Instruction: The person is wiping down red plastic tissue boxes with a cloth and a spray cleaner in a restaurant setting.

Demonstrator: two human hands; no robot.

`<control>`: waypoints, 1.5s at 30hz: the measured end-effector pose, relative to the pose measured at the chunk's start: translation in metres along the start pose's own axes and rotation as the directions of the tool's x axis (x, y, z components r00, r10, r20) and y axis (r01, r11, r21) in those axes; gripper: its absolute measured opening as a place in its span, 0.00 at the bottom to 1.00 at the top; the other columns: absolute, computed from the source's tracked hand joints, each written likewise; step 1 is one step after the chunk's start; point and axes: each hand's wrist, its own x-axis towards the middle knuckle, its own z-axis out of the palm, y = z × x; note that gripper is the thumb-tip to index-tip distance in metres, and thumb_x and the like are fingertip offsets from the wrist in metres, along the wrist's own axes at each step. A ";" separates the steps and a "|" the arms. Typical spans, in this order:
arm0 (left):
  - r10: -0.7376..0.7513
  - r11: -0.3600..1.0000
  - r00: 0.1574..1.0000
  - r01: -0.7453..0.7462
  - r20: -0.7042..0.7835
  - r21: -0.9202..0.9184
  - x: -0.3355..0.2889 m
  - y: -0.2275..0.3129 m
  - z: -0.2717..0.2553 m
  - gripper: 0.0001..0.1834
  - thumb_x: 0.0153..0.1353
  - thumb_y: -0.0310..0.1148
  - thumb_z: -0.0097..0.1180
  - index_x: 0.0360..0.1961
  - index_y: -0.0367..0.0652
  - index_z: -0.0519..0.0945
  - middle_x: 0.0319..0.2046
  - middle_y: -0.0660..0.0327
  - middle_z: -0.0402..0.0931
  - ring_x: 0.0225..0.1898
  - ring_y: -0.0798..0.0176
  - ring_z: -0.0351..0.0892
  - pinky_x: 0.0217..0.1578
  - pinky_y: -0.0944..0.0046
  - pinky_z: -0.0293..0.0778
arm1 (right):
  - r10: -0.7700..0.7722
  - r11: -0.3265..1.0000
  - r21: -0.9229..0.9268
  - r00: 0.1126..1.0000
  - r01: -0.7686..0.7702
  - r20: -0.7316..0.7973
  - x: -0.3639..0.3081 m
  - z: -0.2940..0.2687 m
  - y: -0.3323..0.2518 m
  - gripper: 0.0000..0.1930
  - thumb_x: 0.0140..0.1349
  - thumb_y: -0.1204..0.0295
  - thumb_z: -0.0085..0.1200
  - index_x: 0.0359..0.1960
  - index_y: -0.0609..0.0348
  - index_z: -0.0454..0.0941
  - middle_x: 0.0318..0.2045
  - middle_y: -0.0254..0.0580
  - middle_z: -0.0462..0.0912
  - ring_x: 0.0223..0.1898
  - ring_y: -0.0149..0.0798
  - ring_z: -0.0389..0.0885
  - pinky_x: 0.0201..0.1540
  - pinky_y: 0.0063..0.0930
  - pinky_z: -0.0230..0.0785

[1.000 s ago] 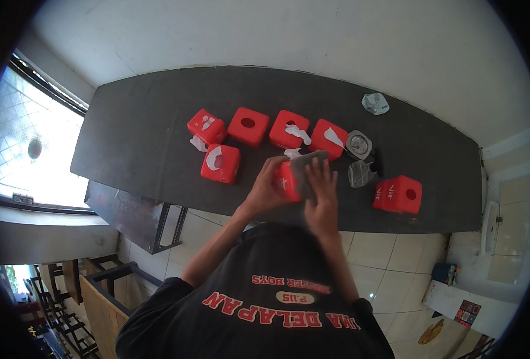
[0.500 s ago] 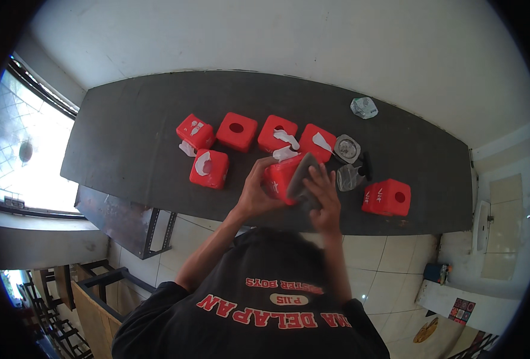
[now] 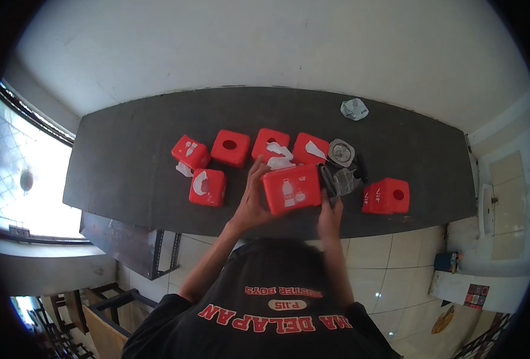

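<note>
Above the table's near edge, my left hand (image 3: 253,200) holds a red tissue box (image 3: 292,188) by its left side. A white tissue (image 3: 281,162) shows at its far side, and pale pictures mark the face toward me. My right hand (image 3: 330,218), at the box's right end, grips a flat dark grey piece (image 3: 328,181); I cannot tell whether this is a cloth or the box's base. Just right of it lies a clear spray bottle (image 3: 345,180) with a black head. Beyond that sits a grey square dish-like thing (image 3: 341,153).
More red tissue boxes (image 3: 230,148) stand on the dark table (image 3: 127,161), several left and behind, and another box (image 3: 386,196) at the right. A crumpled pale packet (image 3: 354,109) lies near the back wall. A metal-framed bench (image 3: 124,239) stands below left.
The box in my left hand has turned so its pictured side faces me. My right hand has moved lower, from the flat grey piece's face to its near end. The view has shifted slightly.
</note>
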 end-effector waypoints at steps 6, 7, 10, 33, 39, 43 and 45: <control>0.027 0.888 0.999 -0.010 -0.030 0.459 0.008 0.003 -0.012 0.59 0.45 0.33 0.83 0.79 0.44 0.62 0.75 0.43 0.59 0.73 0.35 0.68 0.70 0.41 0.71 | 0.178 0.970 -0.179 0.981 -0.163 0.071 -0.003 0.008 -0.004 0.20 0.82 0.68 0.54 0.68 0.65 0.79 0.60 0.42 0.87 0.62 0.31 0.80 0.63 0.28 0.70; -0.045 0.881 0.999 0.042 -0.004 0.471 0.012 0.011 -0.013 0.59 0.45 0.32 0.83 0.79 0.45 0.63 0.73 0.44 0.60 0.72 0.35 0.68 0.69 0.41 0.71 | 0.179 0.970 -0.176 0.981 -0.165 0.070 -0.004 0.014 -0.006 0.20 0.82 0.68 0.54 0.68 0.65 0.79 0.60 0.42 0.87 0.62 0.31 0.80 0.63 0.28 0.70; -0.121 0.866 0.993 0.103 0.006 0.490 0.014 0.011 -0.009 0.58 0.44 0.30 0.82 0.78 0.46 0.65 0.69 0.44 0.61 0.70 0.35 0.69 0.67 0.41 0.72 | -0.128 0.978 -0.141 0.973 0.157 0.194 -0.008 0.032 -0.014 0.20 0.77 0.77 0.55 0.69 0.62 0.79 0.69 0.47 0.83 0.75 0.41 0.75 0.72 0.33 0.68; -0.039 0.921 0.999 0.049 -0.034 0.386 0.010 -0.009 0.004 0.52 0.43 0.37 0.82 0.72 0.41 0.72 0.68 0.49 0.75 0.72 0.37 0.72 0.68 0.41 0.73 | -0.465 0.547 -0.418 0.679 0.725 0.568 0.011 0.047 -0.037 0.36 0.55 0.88 0.54 0.69 0.51 0.81 0.76 0.44 0.75 0.81 0.57 0.64 0.82 0.60 0.53; -0.082 0.959 0.993 0.103 -0.089 0.265 0.011 -0.012 -0.017 0.51 0.47 0.32 0.82 0.72 0.41 0.70 0.68 0.47 0.74 0.70 0.38 0.74 0.67 0.43 0.75 | -0.332 0.597 -0.285 0.555 0.750 0.763 0.009 0.010 -0.038 0.38 0.50 0.87 0.54 0.67 0.49 0.83 0.74 0.40 0.77 0.81 0.54 0.63 0.83 0.62 0.50; -0.085 0.942 0.996 0.086 -0.019 0.323 0.010 -0.015 -0.023 0.56 0.42 0.31 0.86 0.72 0.42 0.67 0.67 0.46 0.73 0.69 0.38 0.75 0.68 0.44 0.75 | -0.379 0.667 -0.407 0.754 0.624 0.536 0.018 -0.016 -0.015 0.36 0.52 0.90 0.53 0.66 0.54 0.83 0.68 0.46 0.83 0.75 0.55 0.74 0.80 0.56 0.59; -0.065 0.944 0.998 0.060 0.003 0.326 0.001 -0.018 -0.019 0.57 0.41 0.32 0.87 0.73 0.42 0.65 0.66 0.46 0.73 0.69 0.38 0.75 0.68 0.44 0.74 | -0.409 0.705 -0.451 0.833 0.547 0.372 0.020 -0.028 0.000 0.34 0.54 0.91 0.51 0.65 0.56 0.83 0.66 0.49 0.84 0.72 0.57 0.77 0.78 0.53 0.64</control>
